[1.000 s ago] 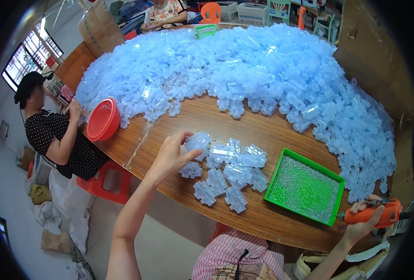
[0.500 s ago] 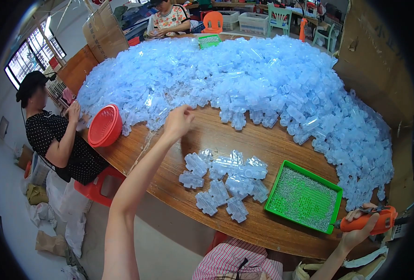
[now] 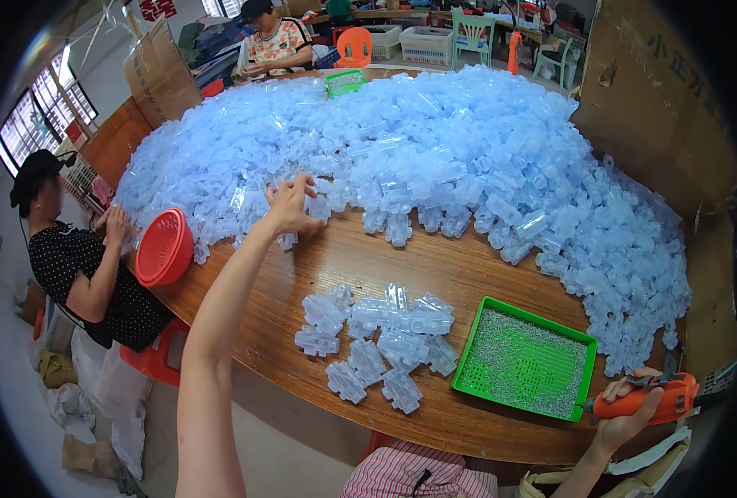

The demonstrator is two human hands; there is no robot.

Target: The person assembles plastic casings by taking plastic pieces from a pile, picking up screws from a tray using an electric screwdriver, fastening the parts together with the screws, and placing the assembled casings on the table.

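Observation:
My left hand [image 3: 292, 207] reaches to the near edge of a large heap of clear bluish plastic parts [image 3: 451, 124]. Its fingers are spread and curved over the pieces; none is visibly gripped, and I cannot tell whether the fingertips touch one. At the lower right, my right hand [image 3: 626, 422] is wrapped round an orange electric screwdriver [image 3: 652, 402], whose tip points left to the corner of a green tray [image 3: 465, 365]. Many small silvery screws [image 3: 543, 349] lie in that tray. Left of it, a small group of the same clear parts [image 3: 402, 319] rests on the wooden table.
A red plastic basket [image 3: 165, 246] stands at the table's left edge, beside a seated person in dotted black clothes [image 3: 78, 274]. Another person [image 3: 277, 46] sits at the far side near a second green tray [image 3: 346, 81]. Cardboard sheets [image 3: 659, 100] wall the right side.
My left hand has moved left and opened its fingers over the heap's edge. The whole view has shifted slightly. My right hand keeps hold of the electric screwdriver.

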